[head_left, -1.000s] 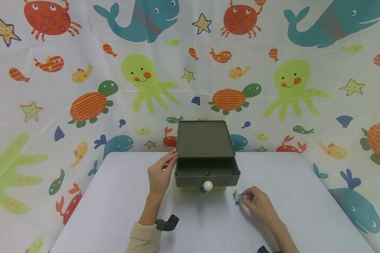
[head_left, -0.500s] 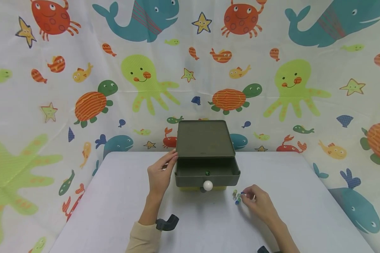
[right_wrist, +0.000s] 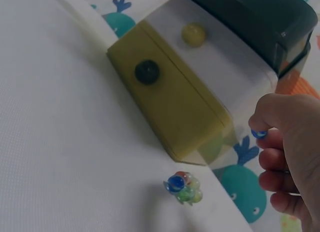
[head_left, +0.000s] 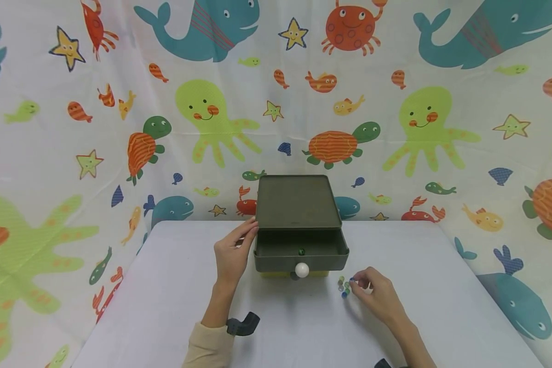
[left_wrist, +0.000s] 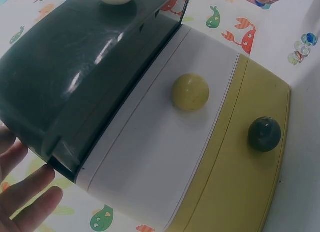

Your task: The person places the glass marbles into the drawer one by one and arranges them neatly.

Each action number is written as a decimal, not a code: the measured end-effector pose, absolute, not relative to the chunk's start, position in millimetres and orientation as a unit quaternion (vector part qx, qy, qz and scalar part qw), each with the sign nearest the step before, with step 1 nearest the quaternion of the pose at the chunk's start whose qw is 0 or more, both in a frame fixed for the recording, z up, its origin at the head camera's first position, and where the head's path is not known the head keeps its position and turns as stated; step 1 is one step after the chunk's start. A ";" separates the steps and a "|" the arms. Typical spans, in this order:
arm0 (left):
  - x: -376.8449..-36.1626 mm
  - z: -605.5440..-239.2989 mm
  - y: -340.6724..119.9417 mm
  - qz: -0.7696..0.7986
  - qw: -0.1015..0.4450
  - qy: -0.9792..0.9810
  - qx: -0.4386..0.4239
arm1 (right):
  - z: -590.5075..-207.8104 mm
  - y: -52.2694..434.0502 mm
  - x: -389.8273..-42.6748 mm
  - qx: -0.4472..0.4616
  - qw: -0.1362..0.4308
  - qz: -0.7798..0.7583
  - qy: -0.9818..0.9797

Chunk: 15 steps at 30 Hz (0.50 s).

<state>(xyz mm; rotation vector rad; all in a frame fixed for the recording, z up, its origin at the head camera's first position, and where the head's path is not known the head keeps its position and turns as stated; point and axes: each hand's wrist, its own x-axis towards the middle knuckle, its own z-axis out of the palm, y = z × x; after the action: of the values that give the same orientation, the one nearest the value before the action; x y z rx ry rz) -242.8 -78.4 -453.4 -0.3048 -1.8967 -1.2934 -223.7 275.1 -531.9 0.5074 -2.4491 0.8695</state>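
A small drawer unit [head_left: 299, 202] stands at the table's far edge, its dark green top drawer [head_left: 276, 264] pulled out. One green marble [head_left: 301, 252] lies inside that drawer. My left hand [head_left: 232, 253] is at the unit's left side, its fingertips touching the upper part. Between thumb and forefinger, my right hand [head_left: 374, 294] pinches a blue marble [right_wrist: 259, 134], seen partly covered in the right wrist view. Just left of that hand, several glass marbles [right_wrist: 182, 187] sit clustered on the table, blue, green and clear.
Below the dark drawer are a white drawer [left_wrist: 145, 147] with a yellow knob [left_wrist: 190, 92] and a yellow drawer [left_wrist: 237, 192] with a dark knob [left_wrist: 264, 134]. A white knob [head_left: 302, 270] sticks out of the top drawer. Behind the white table [head_left: 165, 306] hangs a sea-animal cloth [head_left: 276, 143].
My right hand has risen very slightly with the blue marble. The left hand and drawer unit stay put. Printed figures at the cloth's left side shift rightward.
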 end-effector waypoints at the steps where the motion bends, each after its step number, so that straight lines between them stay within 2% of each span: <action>1: -242.8 -453.3 -78.3 -0.511 0.401 -0.750 -0.120 | -531.7 275.0 -223.7 0.188 0.248 0.317 -0.896; 15: -243.3 -453.8 -78.6 -0.516 0.393 -0.753 -0.112 | -527.4 274.4 -222.4 0.206 0.273 0.314 -0.886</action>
<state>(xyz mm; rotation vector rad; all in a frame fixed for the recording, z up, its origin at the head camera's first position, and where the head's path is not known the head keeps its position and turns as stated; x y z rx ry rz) -243.3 -78.6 -453.8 -0.2840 -1.9115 -1.3092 -222.4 274.4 -527.4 0.5534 -2.3838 0.8452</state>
